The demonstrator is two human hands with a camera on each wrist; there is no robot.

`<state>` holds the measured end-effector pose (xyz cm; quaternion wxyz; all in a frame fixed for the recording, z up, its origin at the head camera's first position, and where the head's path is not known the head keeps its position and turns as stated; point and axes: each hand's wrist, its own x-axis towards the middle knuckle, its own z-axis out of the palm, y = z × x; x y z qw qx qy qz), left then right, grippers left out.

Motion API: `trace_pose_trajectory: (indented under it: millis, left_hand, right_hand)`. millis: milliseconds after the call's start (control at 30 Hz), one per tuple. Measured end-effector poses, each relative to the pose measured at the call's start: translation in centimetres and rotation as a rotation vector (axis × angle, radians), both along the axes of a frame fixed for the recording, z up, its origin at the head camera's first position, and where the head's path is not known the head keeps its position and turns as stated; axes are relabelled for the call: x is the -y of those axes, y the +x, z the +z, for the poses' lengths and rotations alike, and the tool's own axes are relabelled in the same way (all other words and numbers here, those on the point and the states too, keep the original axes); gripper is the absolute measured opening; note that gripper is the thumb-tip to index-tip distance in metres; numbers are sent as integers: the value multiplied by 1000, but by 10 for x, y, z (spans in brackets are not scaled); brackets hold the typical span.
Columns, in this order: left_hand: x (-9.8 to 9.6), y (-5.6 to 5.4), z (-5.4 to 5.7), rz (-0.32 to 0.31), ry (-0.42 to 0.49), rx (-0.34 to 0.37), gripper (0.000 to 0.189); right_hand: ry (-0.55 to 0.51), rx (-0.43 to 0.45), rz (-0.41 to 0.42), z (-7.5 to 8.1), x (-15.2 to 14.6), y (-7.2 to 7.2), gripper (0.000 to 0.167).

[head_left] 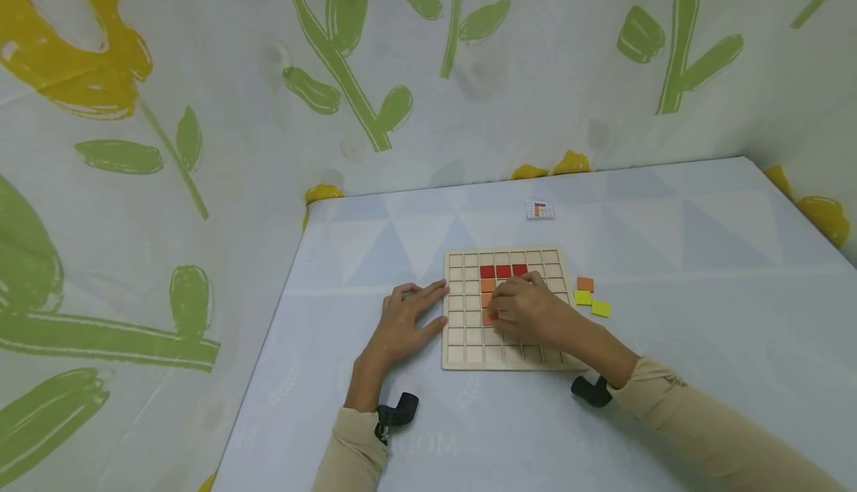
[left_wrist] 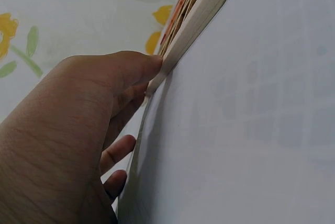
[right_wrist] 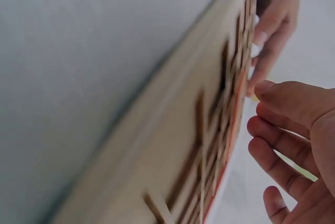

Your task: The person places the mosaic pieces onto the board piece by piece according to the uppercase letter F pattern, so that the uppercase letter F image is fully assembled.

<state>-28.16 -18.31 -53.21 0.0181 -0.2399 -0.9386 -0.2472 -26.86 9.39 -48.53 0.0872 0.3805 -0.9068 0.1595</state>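
Observation:
A square wooden grid board (head_left: pixel 462 358) lies flat, with three red tiles (head_left: pixel 504 272) in a row and a column of orange tiles (head_left: pixel 487 284) below the left one. My left hand (head_left: pixel 405 321) rests at the board's left edge, fingers spread; its thumb touches the rim in the left wrist view. My right hand (head_left: pixel 532 313) reaches over the board from the right, thumb and fingertips bent together on the lowest orange tile (head_left: pixel 488 318). Those fingers hide part of the tile and several grid cells. In the right wrist view the right hand (right_wrist: pixel 293 135) shows close above the grid.
Right of the board lie a loose orange tile (head_left: pixel 585 283) and two yellow tiles (head_left: pixel 600 308). Behind the board is a small pattern card (head_left: pixel 539 210). A flower-printed cloth (head_left: pixel 221 105) hangs along the back and left of the pale table (head_left: pixel 723 373).

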Motion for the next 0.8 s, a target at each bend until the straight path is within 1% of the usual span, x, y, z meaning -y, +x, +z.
trace_pose_trajectory:
  millis: [67, 167, 300, 433, 600, 800]
  left_hand:
    - [0, 0, 0, 1, -3, 3, 56]
    - [1, 0, -1, 1, -11, 8, 56]
    - [1, -2, -1, -6, -24, 11, 56]
    - [2, -2, 0, -8, -17, 7, 56]
    - [2, -2, 0, -7, -10, 12, 56]
    - [1, 0, 0, -9, 0, 22, 56]
  right_hand:
    - [-29, -15, -1, 3, -5, 0, 18]
    - [-74, -11, -7, 7, -14, 1, 21]
    - [-97, -13, -31, 11, -28, -1, 23]
    - [-107, -20, -60, 14, -41, -2, 24]
    - [-99, 12, -122, 18, -57, -1, 24]
    - [-96, 58, -174, 21, -79, 0, 23]
